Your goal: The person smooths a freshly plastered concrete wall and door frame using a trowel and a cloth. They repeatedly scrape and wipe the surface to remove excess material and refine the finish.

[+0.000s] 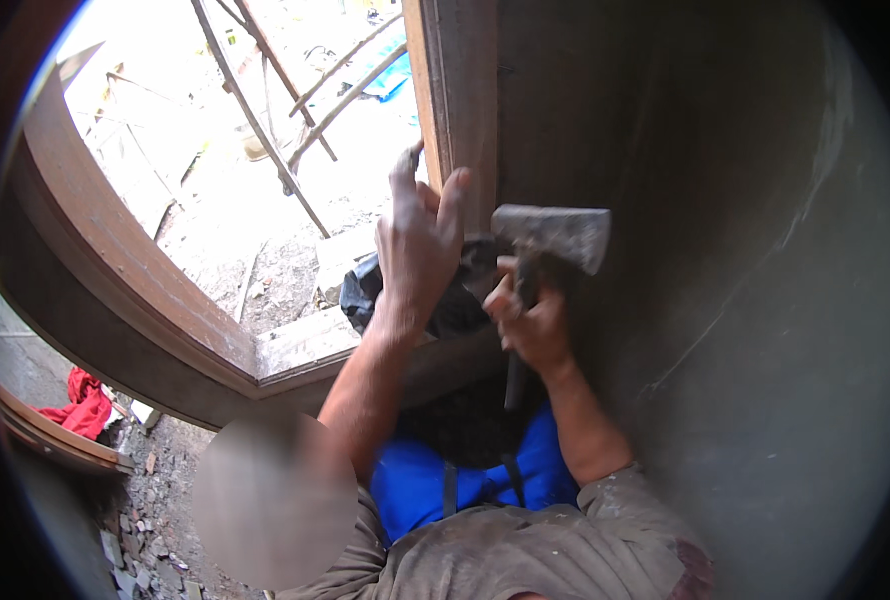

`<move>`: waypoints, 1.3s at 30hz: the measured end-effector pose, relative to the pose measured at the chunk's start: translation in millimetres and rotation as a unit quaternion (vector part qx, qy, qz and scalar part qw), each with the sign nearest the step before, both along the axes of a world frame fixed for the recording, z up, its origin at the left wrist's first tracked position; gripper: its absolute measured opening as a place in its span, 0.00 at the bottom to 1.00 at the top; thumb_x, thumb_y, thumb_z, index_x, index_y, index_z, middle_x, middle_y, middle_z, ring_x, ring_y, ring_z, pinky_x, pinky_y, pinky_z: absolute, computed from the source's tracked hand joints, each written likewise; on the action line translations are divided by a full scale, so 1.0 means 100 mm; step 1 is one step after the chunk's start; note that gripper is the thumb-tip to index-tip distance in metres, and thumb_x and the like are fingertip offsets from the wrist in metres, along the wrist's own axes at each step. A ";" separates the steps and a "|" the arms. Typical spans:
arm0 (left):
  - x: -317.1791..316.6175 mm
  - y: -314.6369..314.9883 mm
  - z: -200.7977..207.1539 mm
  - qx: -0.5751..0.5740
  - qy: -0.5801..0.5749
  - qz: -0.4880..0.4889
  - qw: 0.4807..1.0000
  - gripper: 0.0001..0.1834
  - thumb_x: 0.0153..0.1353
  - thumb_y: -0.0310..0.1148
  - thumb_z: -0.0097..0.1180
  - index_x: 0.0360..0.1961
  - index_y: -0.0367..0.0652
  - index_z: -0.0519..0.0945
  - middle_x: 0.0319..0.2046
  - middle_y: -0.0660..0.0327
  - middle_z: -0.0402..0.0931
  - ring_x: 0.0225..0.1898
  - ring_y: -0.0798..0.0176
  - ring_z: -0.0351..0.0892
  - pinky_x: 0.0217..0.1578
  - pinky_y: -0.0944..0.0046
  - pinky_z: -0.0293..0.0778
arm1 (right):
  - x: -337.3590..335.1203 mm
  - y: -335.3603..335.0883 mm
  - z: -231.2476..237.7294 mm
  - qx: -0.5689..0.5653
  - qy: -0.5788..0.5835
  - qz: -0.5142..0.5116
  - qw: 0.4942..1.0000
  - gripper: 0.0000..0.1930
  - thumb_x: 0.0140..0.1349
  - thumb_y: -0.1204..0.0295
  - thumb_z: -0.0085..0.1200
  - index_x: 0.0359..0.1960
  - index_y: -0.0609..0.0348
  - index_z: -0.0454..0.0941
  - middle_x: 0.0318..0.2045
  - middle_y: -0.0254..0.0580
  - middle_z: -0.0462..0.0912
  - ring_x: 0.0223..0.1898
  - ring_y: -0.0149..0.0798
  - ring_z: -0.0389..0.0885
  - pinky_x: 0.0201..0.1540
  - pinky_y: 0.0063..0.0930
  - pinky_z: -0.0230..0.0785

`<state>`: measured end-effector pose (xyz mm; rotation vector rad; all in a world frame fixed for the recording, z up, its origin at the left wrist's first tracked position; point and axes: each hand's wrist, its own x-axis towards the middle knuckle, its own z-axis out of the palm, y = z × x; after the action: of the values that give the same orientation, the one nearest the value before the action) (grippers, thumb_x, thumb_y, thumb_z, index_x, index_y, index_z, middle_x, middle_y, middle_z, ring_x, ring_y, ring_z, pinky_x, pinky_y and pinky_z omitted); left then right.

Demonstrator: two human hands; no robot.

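Observation:
My right hand [535,325] is wrapped round the handle of a hatchet [555,232]. Its broad, worn grey head points up and to the right, in front of the dark wall. My left hand [420,240] is raised against the upright of the wooden window frame [465,110], thumb and forefinger stretched out and apart at its edge. The other fingers are partly hidden, and nothing shows clearly in that hand. Behind my wrists, a crumpled black plastic bag [361,290] lies on the sill [310,342].
A bare grey wall [765,330] rises close on my right. Outside the opening stand thin poles [265,110] over bright, rubble-strewn ground. Lower left, a red cloth [85,405] lies by another wooden frame, above broken rubble [150,540] on the floor.

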<state>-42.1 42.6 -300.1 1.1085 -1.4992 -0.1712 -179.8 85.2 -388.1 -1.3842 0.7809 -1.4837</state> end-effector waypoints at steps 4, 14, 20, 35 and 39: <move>0.00 0.19 -0.42 -0.019 0.049 -0.062 0.997 0.17 0.65 0.31 0.53 0.53 0.34 0.71 0.21 0.62 0.72 0.23 0.71 0.70 0.24 0.70 0.66 | 0.19 0.10 -0.28 0.080 0.037 0.037 0.995 0.16 0.59 0.62 0.60 0.42 0.60 0.76 0.21 0.26 0.74 0.17 0.19 0.68 0.17 0.18 0.61; -0.12 0.24 -0.45 -0.057 0.000 -0.084 0.995 0.11 0.62 0.21 0.53 0.46 0.35 0.75 0.35 0.46 0.79 0.37 0.57 0.83 0.33 0.60 0.75 | 0.17 0.21 -0.25 0.079 -0.102 0.078 0.989 0.10 0.58 0.67 0.59 0.37 0.59 0.77 0.20 0.32 0.76 0.14 0.22 0.71 0.15 0.20 0.60; -0.02 0.48 -0.52 -0.239 0.035 -0.071 0.968 0.11 0.58 0.19 0.55 0.42 0.34 0.75 0.27 0.52 0.77 0.27 0.59 0.76 0.29 0.64 0.72 | -0.04 0.40 -0.14 -0.024 0.040 -0.048 0.998 0.06 0.57 0.72 0.59 0.32 0.61 0.77 0.19 0.35 0.76 0.14 0.25 0.71 0.14 0.21 0.59; 0.07 0.08 0.31 -0.286 -0.387 0.086 0.872 0.35 0.53 0.50 0.62 0.59 0.45 0.71 0.63 0.49 0.62 0.66 0.45 0.56 0.63 0.40 0.50 | -0.36 0.75 -0.72 0.199 0.067 -0.004 0.978 0.04 0.55 0.74 0.56 0.30 0.60 0.77 0.19 0.32 0.77 0.22 0.25 0.76 0.25 0.24 0.68; -0.01 -0.63 0.59 -0.310 -0.432 0.149 0.833 0.40 0.50 0.60 0.61 0.63 0.57 0.68 0.69 0.56 0.50 0.71 0.50 0.43 0.63 0.29 0.41 | -0.25 0.80 -0.82 0.135 0.050 -0.013 0.989 0.04 0.55 0.74 0.56 0.29 0.61 0.77 0.18 0.30 0.77 0.22 0.23 0.75 0.25 0.22 0.68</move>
<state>-43.6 -20.4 -241.4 0.8740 -1.9093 1.1088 -205.1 165.2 -470.1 -1.2518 1.0269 -1.2817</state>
